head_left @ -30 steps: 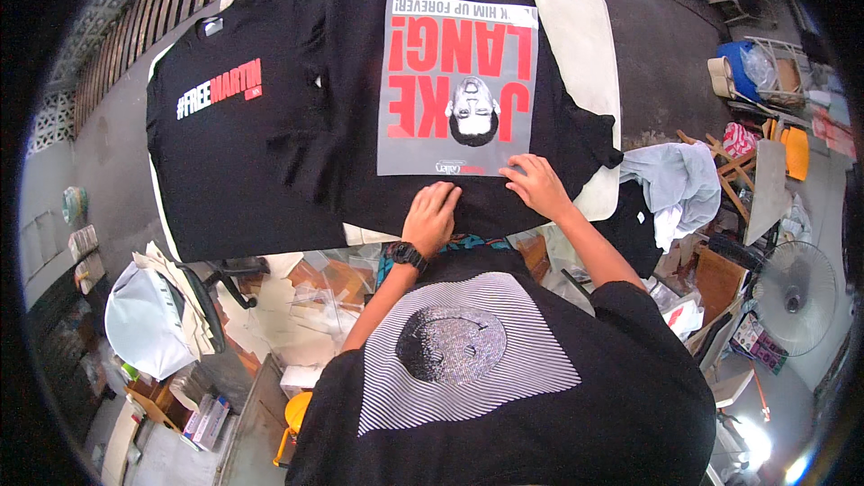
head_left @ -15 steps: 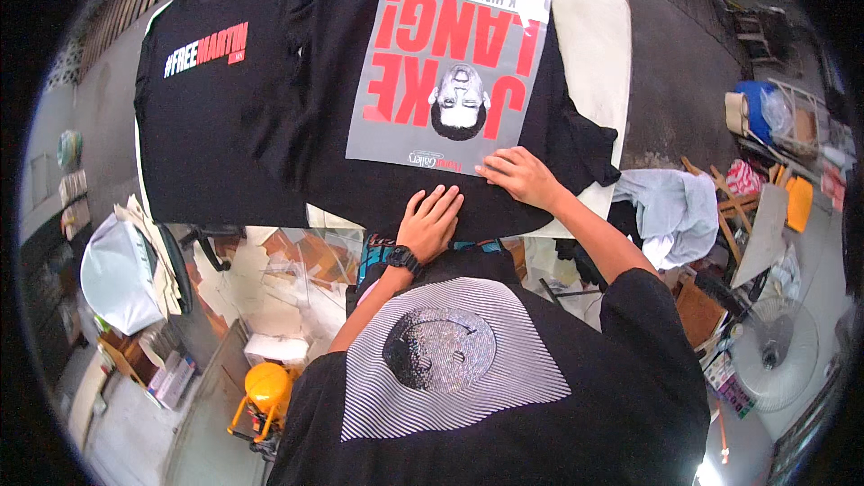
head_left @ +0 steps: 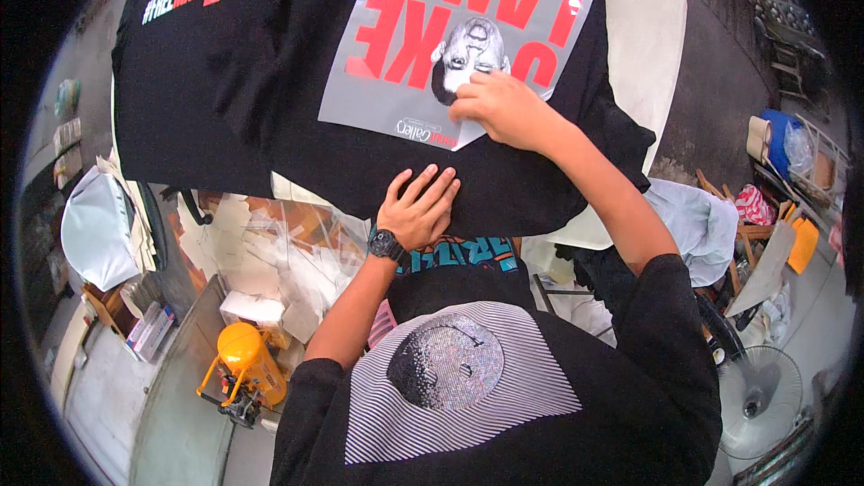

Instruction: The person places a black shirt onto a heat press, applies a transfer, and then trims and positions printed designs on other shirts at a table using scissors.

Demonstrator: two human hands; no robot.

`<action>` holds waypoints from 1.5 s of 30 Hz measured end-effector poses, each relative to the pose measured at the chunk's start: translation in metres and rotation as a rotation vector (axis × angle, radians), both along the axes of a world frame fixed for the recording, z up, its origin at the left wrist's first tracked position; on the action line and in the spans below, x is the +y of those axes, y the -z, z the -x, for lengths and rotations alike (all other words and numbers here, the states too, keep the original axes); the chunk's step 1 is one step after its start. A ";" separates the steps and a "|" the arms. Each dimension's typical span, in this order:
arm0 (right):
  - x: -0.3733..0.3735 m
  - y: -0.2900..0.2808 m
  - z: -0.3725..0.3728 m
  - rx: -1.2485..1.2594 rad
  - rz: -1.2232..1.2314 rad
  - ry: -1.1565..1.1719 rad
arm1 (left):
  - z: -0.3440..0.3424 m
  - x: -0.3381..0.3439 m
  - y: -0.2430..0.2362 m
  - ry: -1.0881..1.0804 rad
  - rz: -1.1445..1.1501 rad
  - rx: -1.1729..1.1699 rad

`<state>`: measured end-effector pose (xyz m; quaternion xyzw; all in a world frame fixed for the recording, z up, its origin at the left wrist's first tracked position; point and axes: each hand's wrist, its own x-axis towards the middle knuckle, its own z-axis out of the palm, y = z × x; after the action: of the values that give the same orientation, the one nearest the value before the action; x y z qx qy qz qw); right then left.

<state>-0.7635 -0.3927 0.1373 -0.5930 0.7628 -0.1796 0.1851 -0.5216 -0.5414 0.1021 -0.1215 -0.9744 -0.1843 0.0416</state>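
Observation:
Two black T-shirts lie flat side by side. On the right T-shirt [head_left: 531, 189] rests a glossy grey transfer film [head_left: 378, 108] with red lettering and a black-and-white portrait, upside down to me. My right hand [head_left: 513, 112] pinches the film's near right corner, which is lifted and bent back over the sheet. Flat on the cloth by the hem, fingers spread, lies my left hand [head_left: 421, 207], a black watch on its wrist. The other T-shirt [head_left: 198, 117] carries a small white and red chest print.
A pale board [head_left: 652, 27] sticks out beneath the shirts. Below left stands a yellow machine with a tank [head_left: 243, 351]. At the right are a fan [head_left: 760, 396], a heap of light cloth [head_left: 697, 225] and an orange object [head_left: 804, 246]. Scraps of sheet cover the floor.
My right hand has moved from the film's near edge up and inward, pulling its corner off the cloth. My left hand stays on the hem. The whole view has shifted slightly.

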 end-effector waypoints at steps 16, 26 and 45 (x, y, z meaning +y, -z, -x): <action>0.016 -0.006 -0.043 0.031 -0.026 0.240 | 0.009 0.002 -0.020 -0.034 -0.243 -0.077; 0.031 -0.009 -0.040 0.029 0.209 0.562 | 0.152 -0.049 -0.010 -0.325 -0.137 0.086; -0.153 0.035 0.218 0.371 0.289 0.769 | 0.449 -0.207 -0.004 0.144 0.027 0.134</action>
<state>-0.9811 -0.5456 0.1020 -0.3082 0.9151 -0.2307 -0.1196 -0.9706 -0.7480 0.1059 -0.2036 -0.9606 -0.1652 0.0919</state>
